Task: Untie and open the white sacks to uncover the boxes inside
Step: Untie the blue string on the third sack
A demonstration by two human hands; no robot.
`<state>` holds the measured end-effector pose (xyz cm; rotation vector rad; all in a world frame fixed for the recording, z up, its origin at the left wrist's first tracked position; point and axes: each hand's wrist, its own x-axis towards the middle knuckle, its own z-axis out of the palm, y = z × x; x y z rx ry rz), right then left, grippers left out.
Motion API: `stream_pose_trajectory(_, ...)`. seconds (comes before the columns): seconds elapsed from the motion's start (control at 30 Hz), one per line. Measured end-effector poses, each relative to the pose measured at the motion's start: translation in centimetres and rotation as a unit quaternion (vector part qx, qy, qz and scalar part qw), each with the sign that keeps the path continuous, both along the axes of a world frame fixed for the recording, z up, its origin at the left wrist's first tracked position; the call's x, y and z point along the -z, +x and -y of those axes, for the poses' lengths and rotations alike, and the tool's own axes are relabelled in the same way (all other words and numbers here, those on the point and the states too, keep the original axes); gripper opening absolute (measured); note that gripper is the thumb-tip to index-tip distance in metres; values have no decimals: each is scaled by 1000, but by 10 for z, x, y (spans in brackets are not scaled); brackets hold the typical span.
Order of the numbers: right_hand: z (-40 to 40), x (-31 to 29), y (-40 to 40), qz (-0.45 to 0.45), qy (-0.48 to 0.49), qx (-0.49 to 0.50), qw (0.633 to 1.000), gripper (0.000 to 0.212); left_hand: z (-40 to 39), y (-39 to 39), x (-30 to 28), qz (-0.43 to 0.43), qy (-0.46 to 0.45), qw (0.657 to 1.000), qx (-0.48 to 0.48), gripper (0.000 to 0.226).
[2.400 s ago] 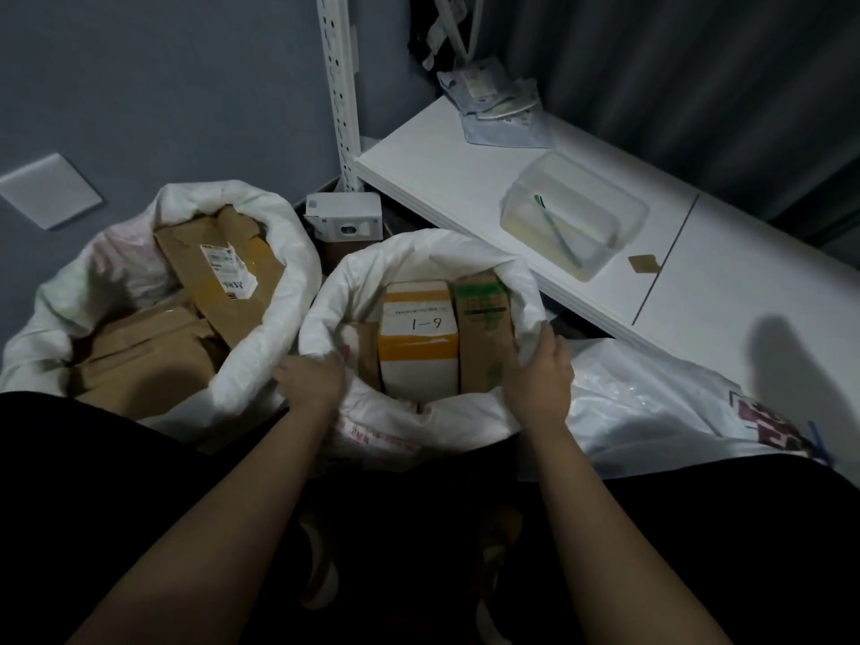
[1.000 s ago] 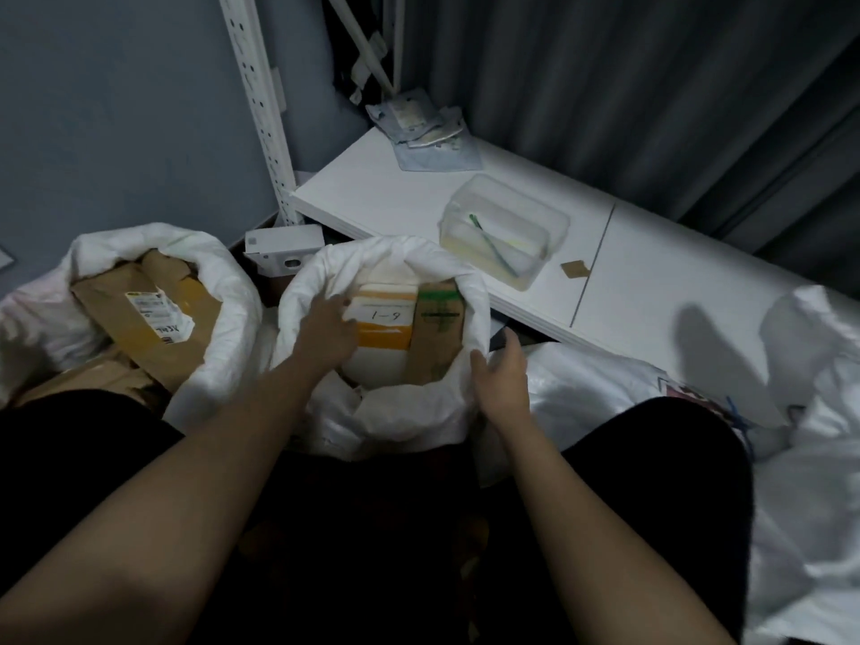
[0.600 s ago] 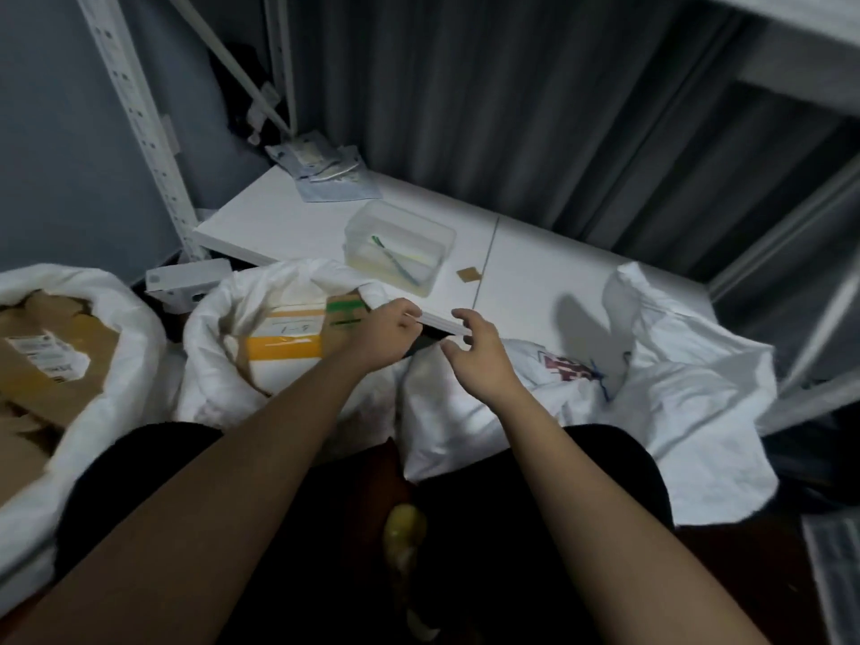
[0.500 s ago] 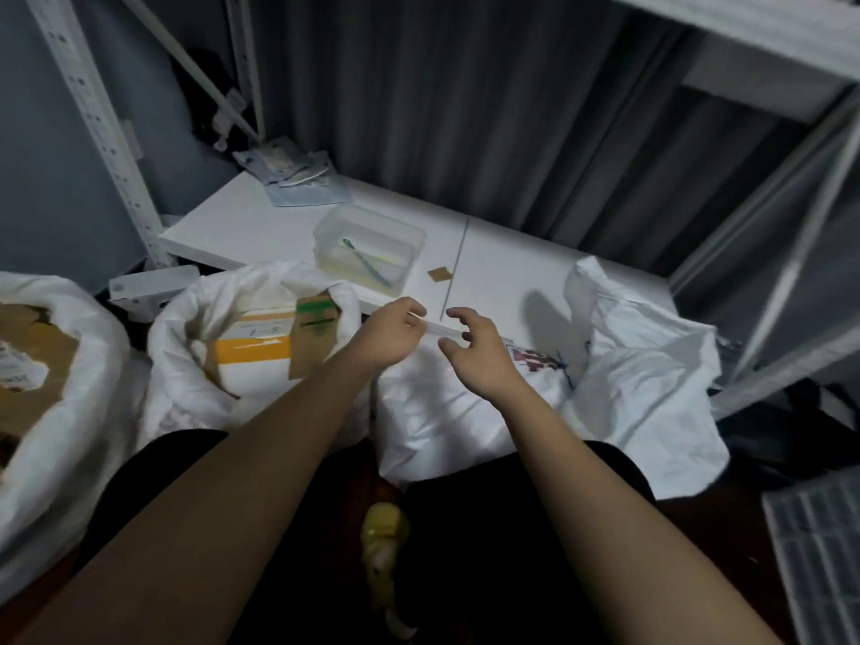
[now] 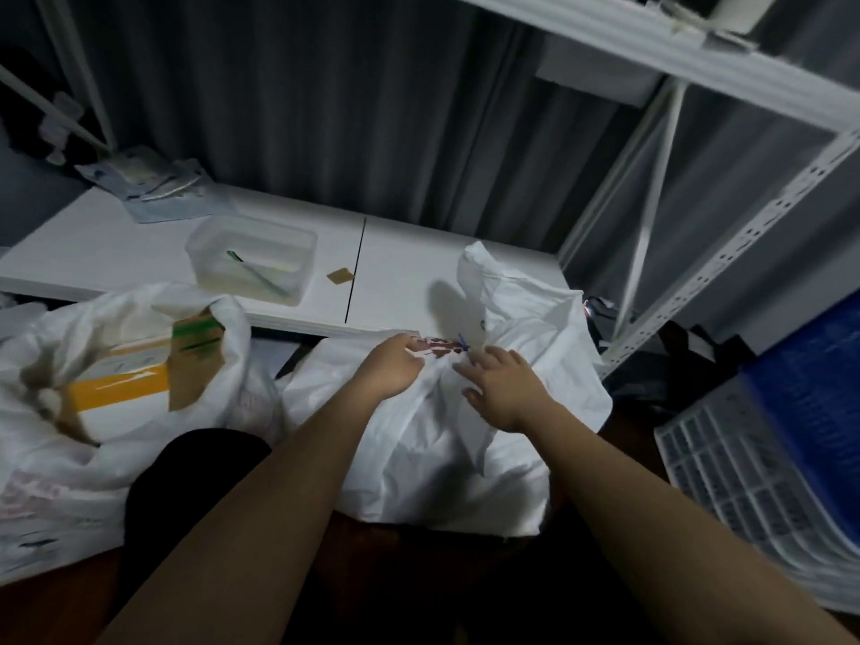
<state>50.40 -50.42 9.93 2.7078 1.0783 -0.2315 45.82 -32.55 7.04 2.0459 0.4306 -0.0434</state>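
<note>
1. both forearms reach forward over a tied white sack lying in front of the bench, its far end resting on the bench's right front edge.
2. left hand has fingers curled at the sack's bunched neck; whether it actually grips, cannot tell (blurred).
3. right hand rests on the sack with fingers spread and loose, beside a blue tie.
4. opened sack on the left shows an orange-and-white box and a brown box.
5. clear plastic tub sits mid-bench.
</note>
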Motion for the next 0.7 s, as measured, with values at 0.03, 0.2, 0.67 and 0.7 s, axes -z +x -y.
stream_pose_trajectory(0.03,4,8,5,24,-71,-22,997,52,-1,3,8,-9,-1,1000,2,27)
stream_pose_trajectory(0.2,57,34,40,44,-165,22,985,64,7,15,51,-25,15,999,20,39)
stream_pose_trajectory(0.67,135,123,177,-215,-76,59,972,79,77,191,129,-74,194,970,128,61)
stream_pose_trajectory(0.7,134,118,177,-234,-80,60,967,78,78,196,131,-98,159,972,143,66)
